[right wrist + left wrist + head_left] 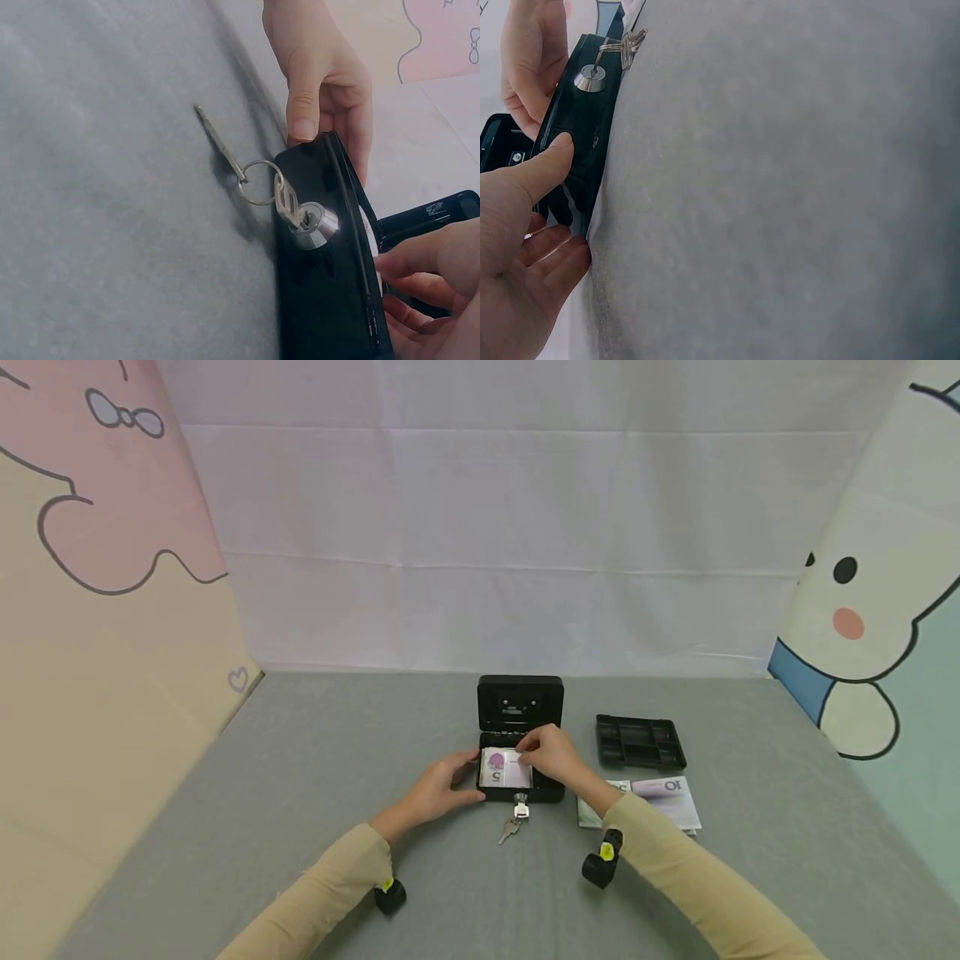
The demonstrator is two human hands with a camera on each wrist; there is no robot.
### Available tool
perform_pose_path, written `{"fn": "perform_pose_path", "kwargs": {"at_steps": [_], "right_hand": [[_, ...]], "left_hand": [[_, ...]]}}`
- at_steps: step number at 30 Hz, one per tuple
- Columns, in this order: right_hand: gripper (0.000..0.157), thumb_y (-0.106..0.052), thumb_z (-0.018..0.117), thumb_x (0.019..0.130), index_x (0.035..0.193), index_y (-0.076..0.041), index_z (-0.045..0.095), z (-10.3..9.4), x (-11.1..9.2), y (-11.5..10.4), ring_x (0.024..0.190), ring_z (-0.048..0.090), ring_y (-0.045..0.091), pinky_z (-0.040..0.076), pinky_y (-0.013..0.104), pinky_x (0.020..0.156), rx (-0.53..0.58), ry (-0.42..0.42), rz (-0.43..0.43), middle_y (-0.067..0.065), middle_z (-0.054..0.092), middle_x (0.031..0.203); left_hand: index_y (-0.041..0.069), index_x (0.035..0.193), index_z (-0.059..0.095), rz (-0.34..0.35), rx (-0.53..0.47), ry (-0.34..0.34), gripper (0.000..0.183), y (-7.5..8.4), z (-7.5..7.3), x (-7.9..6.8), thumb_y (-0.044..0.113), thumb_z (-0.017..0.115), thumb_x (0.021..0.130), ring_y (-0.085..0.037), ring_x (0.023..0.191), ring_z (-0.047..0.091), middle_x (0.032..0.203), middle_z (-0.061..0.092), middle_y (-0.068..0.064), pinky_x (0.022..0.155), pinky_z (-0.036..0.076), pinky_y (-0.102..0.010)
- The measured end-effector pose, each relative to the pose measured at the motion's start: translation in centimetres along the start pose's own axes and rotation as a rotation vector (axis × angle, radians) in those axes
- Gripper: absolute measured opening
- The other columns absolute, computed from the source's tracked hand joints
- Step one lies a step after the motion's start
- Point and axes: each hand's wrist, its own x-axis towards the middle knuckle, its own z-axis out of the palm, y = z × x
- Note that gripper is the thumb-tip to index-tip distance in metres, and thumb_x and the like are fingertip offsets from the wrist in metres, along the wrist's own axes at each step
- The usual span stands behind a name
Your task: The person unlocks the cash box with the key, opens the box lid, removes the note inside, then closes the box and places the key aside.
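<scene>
A small black cash box (500, 794) stands with its lid (521, 703) up at the back. Inside its left part lies a stack of banknotes (495, 768), pale with a purple print and a 5. My left hand (437, 789) holds the box's left end, thumb on the front face and fingers along the side. Reaching in from the right, my right hand (552, 753) pinches the notes near their upper right edge; its fingertips are partly hidden in the right wrist view. From the silver front lock (319, 227) hang keys on a ring (259, 182).
A black compartment tray (641, 742) lies on the grey table to the right of the box. In front of it, partly under the right forearm, are more banknotes (667, 802), one marked 10. A white cloth wall (510, 527) closes off the back.
</scene>
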Motion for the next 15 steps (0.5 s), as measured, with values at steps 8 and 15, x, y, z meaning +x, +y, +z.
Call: {"fn": "perform_pose_path", "kwargs": {"at_steps": [8,15], "right_hand": [[0.004,-0.001,0.068,0.075,0.078,-0.001,0.069,-0.4,0.0,0.3,0.065,0.052,0.012,0.046,0.025,0.059,0.013,-0.029,-0.103,0.003,0.063,0.073],[0.006,0.004,0.064,0.078,0.083,0.004,0.066,-1.3,-0.1,0.5,0.063,0.056,0.020,0.050,0.028,0.055,0.103,-0.116,-0.146,0.007,0.061,0.072]], "left_hand": [[-0.008,0.132,0.039,0.011,-0.001,0.000,0.067,-0.2,0.1,0.2,0.016,0.071,0.079,-0.031,0.120,0.045,0.132,0.044,-0.022,0.093,0.045,-0.038],[-0.008,0.131,0.040,0.034,0.011,0.012,0.066,-0.4,0.1,0.2,0.018,0.071,0.080,-0.033,0.114,0.050,0.129,0.047,-0.023,0.089,0.048,-0.040]]}}
